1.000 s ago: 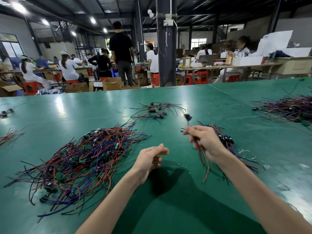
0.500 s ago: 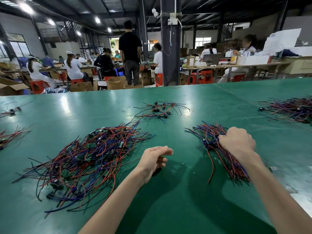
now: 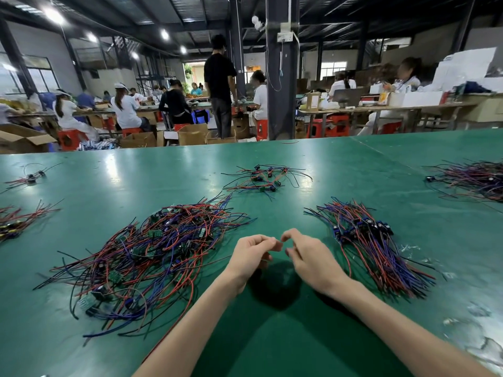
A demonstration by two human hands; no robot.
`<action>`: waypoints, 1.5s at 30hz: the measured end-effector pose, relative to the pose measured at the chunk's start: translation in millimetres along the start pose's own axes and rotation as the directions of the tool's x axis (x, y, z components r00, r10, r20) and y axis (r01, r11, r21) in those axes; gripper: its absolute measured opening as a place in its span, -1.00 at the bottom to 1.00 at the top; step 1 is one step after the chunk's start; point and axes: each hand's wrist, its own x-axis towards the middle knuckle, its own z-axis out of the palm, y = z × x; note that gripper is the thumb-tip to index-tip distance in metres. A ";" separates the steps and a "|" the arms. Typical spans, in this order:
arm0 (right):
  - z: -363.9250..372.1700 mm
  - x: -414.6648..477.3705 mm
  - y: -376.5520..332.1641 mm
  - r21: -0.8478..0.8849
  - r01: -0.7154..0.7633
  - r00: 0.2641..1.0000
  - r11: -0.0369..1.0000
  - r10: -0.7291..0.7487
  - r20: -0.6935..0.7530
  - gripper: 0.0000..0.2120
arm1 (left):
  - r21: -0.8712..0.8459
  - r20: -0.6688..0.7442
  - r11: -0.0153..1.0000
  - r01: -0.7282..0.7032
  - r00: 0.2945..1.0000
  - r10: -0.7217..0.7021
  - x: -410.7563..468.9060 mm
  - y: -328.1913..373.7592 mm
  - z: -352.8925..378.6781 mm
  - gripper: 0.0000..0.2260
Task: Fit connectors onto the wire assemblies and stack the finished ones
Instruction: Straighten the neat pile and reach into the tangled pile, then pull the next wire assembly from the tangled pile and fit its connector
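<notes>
My left hand [image 3: 249,254] and my right hand [image 3: 309,258] meet above the green table [image 3: 285,344], their fingertips touching. The left hand's fingers curl around something small that barely shows. The right thumb and forefinger close at the left fingertips; whether they pinch anything is hidden. A tangled pile of red, blue and black wire assemblies with small green boards [image 3: 163,254] lies left of my hands. To the right lies an ordered stack of wire assemblies with dark blue connectors [image 3: 373,246].
A small scatter of wires [image 3: 264,178] lies farther back in the middle. More wire heaps sit at the far right [image 3: 473,180] and at the left edge [image 3: 16,221]. Beyond the table, people work at benches with red stools and cardboard boxes.
My right hand laid the wire assembly it was holding on the right stack, let go, and moved left to meet my left hand. The left hand stayed nearly in place.
</notes>
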 end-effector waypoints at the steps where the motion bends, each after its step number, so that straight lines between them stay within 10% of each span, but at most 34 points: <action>1: 3.6 -1.1 -2.4 0.021 0.018 1.000 1.000 -0.018 0.016 -0.80 | 0.056 -0.017 0.998 -0.026 1.000 0.027 1.1 -0.1 -2.2 -0.82; 8: 6.6 -3.0 -2.0 0.111 0.010 0.999 0.994 -0.006 -0.037 -0.82 | 0.768 -0.209 0.626 -0.133 0.873 0.441 7.5 -1.0 -26.6 -0.83; 14: 5.2 -3.2 0.8 0.130 -0.008 0.999 0.991 0.012 -0.031 -0.82 | 0.906 -0.306 0.424 -0.008 0.681 0.666 5.5 20.6 -59.8 -0.79; 20: 10.6 -1.4 0.5 0.127 -0.003 0.999 0.992 0.008 -0.034 -0.82 | 0.716 -0.647 0.621 0.318 0.635 0.421 2.3 46.2 -140.5 -0.76; 29: 10.5 -3.5 -2.7 0.043 0.007 0.994 0.999 -0.003 -0.105 -0.89 | 0.758 -0.653 0.170 0.630 0.730 0.202 11.5 31.5 -169.6 -0.74; 37: 10.4 -8.4 -8.2 -0.027 0.066 0.993 0.997 -0.068 -0.101 -0.87 | 0.696 -0.717 0.213 0.686 0.681 0.150 13.6 15.5 -171.3 -0.79; 45: 8.9 -8.3 -5.8 -0.018 0.055 0.995 0.998 -0.056 -0.077 -0.84 | 0.740 -0.667 0.410 0.533 0.504 0.548 9.3 25.3 -163.5 -0.85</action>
